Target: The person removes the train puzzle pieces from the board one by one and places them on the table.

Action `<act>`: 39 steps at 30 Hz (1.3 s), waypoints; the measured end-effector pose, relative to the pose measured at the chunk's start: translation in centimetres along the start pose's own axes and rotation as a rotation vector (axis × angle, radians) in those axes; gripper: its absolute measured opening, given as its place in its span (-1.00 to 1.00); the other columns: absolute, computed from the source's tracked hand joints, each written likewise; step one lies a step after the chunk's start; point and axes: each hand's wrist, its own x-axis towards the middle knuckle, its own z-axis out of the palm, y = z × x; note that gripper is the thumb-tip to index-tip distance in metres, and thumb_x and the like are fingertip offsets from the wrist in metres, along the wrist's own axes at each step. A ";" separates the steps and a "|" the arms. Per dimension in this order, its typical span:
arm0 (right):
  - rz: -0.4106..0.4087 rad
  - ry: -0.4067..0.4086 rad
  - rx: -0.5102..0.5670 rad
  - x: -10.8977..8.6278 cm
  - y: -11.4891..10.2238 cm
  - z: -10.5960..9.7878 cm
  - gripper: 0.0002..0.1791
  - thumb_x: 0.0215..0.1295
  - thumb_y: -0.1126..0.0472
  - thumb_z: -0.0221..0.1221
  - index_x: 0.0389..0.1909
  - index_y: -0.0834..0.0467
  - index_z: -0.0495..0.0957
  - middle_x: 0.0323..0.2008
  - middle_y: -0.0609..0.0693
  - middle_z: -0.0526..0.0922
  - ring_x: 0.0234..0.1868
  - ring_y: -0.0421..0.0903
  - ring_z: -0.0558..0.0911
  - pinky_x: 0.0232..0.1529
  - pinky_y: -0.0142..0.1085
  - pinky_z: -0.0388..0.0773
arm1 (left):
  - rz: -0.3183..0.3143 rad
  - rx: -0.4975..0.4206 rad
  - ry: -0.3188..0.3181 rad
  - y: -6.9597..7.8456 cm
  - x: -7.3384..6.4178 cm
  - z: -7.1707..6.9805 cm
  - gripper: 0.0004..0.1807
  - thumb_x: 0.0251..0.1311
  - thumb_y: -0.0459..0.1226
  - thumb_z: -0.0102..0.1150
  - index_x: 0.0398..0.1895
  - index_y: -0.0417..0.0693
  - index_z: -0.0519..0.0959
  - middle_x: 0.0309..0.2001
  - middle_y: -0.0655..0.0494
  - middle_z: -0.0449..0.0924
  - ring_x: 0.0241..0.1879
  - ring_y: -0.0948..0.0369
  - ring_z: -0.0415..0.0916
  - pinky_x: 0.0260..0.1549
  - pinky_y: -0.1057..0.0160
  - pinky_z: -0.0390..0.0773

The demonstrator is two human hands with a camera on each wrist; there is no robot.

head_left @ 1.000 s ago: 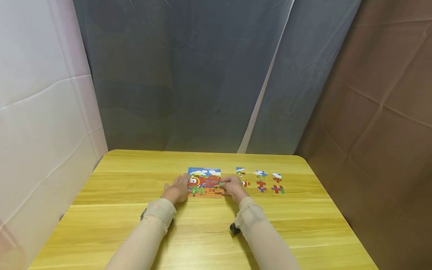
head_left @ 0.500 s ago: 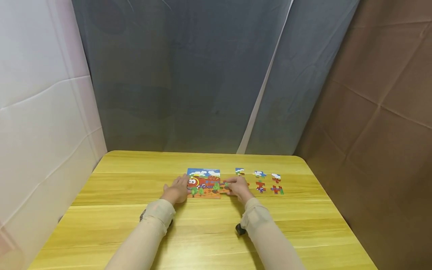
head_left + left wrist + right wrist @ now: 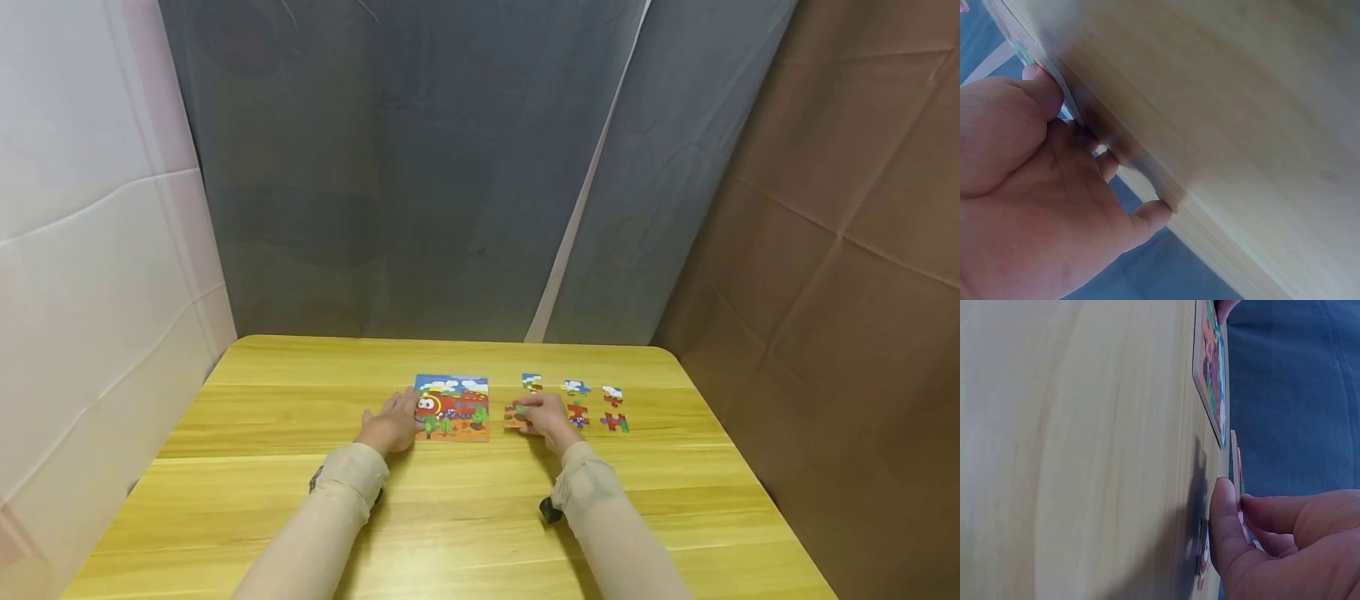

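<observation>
The picture board [image 3: 452, 408] shows a red train with eyes, trees and clouds, and lies flat near the table's middle. At its left edge rests my left hand [image 3: 392, 422], fingers extended; the left wrist view shows the thumb [image 3: 1045, 90] touching the board's edge. To the board's right, my right hand [image 3: 550, 417] pinches an orange and green jigsaw piece [image 3: 513, 416] between thumb and fingers. In the right wrist view this piece is raised off the table, beside the board's edge. Beneath that hand lies another jigsaw piece [image 3: 1203, 547], partly hidden.
Several loose jigsaw pieces lie right of the right hand, among them a cloud piece [image 3: 577, 387], a red one [image 3: 578, 414] and a red and green one [image 3: 616, 422]. Another [image 3: 532, 382] is just behind that hand. Curtains stand around the wooden table [image 3: 450, 533].
The right hand has drawn the jigsaw piece rightward, from over the board's right edge to a spot apart from it. The left hand has stayed at the board's left edge.
</observation>
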 end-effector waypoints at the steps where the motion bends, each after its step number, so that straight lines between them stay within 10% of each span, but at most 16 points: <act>1: 0.000 -0.002 0.000 0.0 0.0 -0.2 -0.71 0.48 0.47 0.02 0.11 0.35 0.58 0.14 0.24 0.56 -0.08 0.02 0.66 -0.19 -0.26 0.71 | 0.002 -0.001 0.002 0.0 0.0 0.0 -0.26 0.58 -0.15 -0.13 0.66 -0.09 -0.15 0.65 -0.10 -0.30 0.60 -0.12 -0.30 0.37 -0.50 -0.30; 39: 0.035 0.055 0.005 -1.0 1.8 -7.7 -0.62 0.52 0.44 -0.04 0.27 0.33 0.51 0.16 0.29 0.50 -0.23 -0.07 0.60 -0.27 -0.29 0.61 | 0.006 -0.002 0.006 0.1 -0.2 0.0 -0.26 0.58 -0.13 -0.13 0.66 -0.09 -0.15 0.65 -0.09 -0.30 0.60 -0.12 -0.29 0.36 -0.50 -0.28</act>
